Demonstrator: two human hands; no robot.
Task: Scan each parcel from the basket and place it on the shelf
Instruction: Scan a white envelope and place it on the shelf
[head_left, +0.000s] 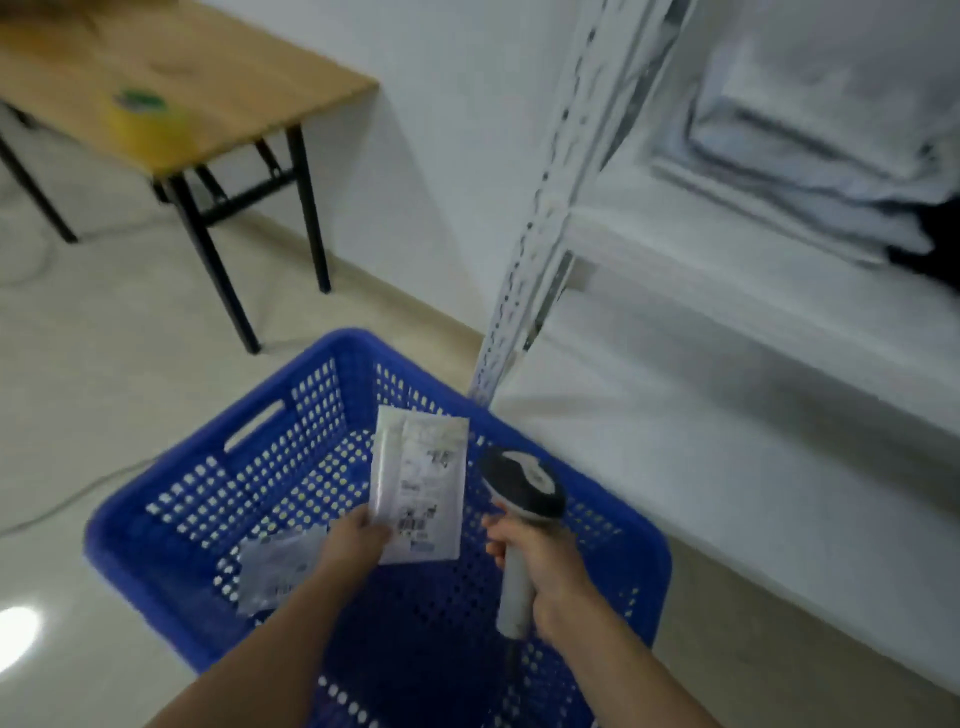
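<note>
Over the basket (171, 525) the left hand (353, 545) pinched a parcel (421, 483), the right hand (540, 566) gripped the scanner (524, 483) (aimed slightly aside, so the scan might miss).

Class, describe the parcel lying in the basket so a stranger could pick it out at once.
Find the blue basket on the floor beside the white shelf. Inside, at the left, lies a crumpled greyish parcel. Unlike the flat white parcel held up by the left hand, it lies loose.

I see the basket (171, 499) and table (218, 62) on the floor (104, 364), a blurred tape roll (143, 111) on the table, and parcels (831, 130) stacked on the shelf (727, 280).
</note>
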